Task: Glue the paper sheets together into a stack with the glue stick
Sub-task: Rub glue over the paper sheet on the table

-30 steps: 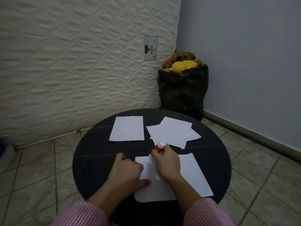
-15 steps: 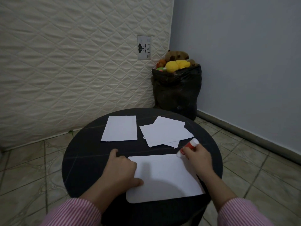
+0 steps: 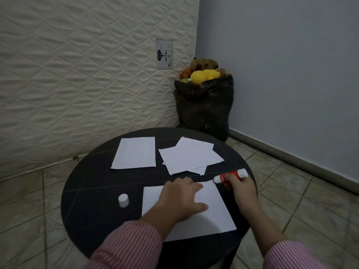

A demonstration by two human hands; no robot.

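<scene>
- Black and round, the counter [image 3: 91, 187] is standing on a floor of pale tiles [image 3: 310, 191], in a corner where a quilted cream mattress [image 3: 77, 74] is leaning upright beside a grey-blue wall [image 3: 281, 65].
- One black bag [image 3: 204, 107] is sitting in that corner, with soft toys [image 3: 202, 73] showing at its open top.
- One single sheet [image 3: 135, 153] is lying flat at the far left of the counter; a loose pile of sheets [image 3: 190, 156] is lying at the far right, and how many it holds cannot be told.
- One near sheet [image 3: 213, 214] is lying closest to the person, with the left hand [image 3: 180, 199] resting on it, fingers spread and flat.
- One glue stick [image 3: 231, 176] is hovering just beyond that sheet's far right corner; the right hand [image 3: 240, 189] is gripping it, fingers curled round the red barrel.
- One white cap [image 3: 123, 200] is standing upright on the counter, left of the near sheet.
- Two pink striped sleeves [image 3: 132, 247] are showing at the bottom edge.
</scene>
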